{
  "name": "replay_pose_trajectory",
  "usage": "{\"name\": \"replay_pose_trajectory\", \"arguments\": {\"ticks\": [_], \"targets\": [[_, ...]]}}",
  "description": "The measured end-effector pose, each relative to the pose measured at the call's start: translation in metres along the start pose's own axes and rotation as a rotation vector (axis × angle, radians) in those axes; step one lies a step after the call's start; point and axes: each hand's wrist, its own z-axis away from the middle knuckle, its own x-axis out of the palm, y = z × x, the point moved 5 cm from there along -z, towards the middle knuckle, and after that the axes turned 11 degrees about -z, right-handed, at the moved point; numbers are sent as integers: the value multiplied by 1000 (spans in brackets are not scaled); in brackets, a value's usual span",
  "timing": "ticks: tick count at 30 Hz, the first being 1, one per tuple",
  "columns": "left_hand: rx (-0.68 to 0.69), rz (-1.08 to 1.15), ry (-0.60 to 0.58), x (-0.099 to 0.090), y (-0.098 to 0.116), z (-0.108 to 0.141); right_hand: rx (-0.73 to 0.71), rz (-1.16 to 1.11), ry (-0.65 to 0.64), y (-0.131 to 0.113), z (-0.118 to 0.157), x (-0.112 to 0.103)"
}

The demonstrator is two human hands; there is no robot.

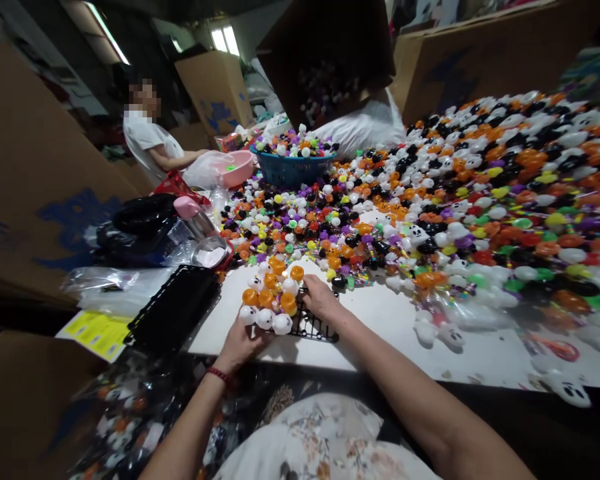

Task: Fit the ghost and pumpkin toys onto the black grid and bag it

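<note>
The left hand [243,343] grasps the near left corner of a black grid rack [316,327], part-filled with pumpkin figures [267,298] and ghost figures [281,325]. The right hand [323,300] touches its right side, grip unclear. Beneath lies a white tabletop [380,337]; beyond, a toy heap [405,207].

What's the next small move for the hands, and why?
Probably use the right hand to add from the loose toy pile to the black rack: its right side shows bare grid, while orange and white toys crowd its left.
</note>
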Motion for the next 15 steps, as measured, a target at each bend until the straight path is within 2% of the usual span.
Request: {"name": "replay_pose_trajectory", "arguments": {"ticks": [3,6,10,15], "targets": [[-2,-105,-46,2,10,-5,-54,-61,90,2,18,-3],[-32,-187,5,-1,13,-4,-55,-56,101,1,25,0],[-67,-184,32,-2,12,-1,23,63,46,-3,21,8],[-37,-228,65,-1,14,-3,62,157,15,-9,8,10]]}}
